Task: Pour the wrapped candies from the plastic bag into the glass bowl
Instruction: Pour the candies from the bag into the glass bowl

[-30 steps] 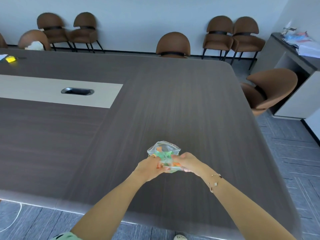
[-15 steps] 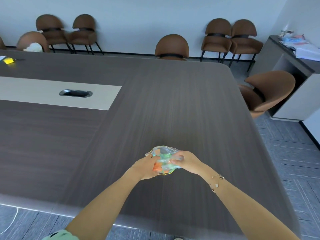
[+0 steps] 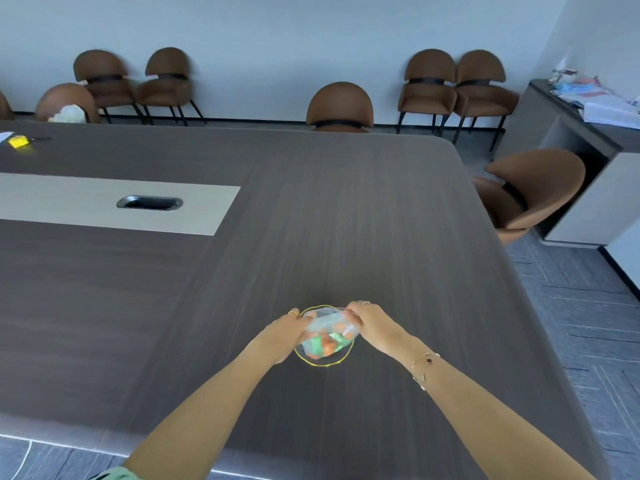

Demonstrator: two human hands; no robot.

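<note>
Head view: hands point(image 3: 370, 323) gripping plastic bag point(image 3: 329, 332)

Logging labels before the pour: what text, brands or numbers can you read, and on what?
None readable.
Plastic bag: no print visible.
Wrapped candies: too blurred to read.
Papers on the side cabinet: too small to read.
Yellow item on the table: no legible marking.
</note>
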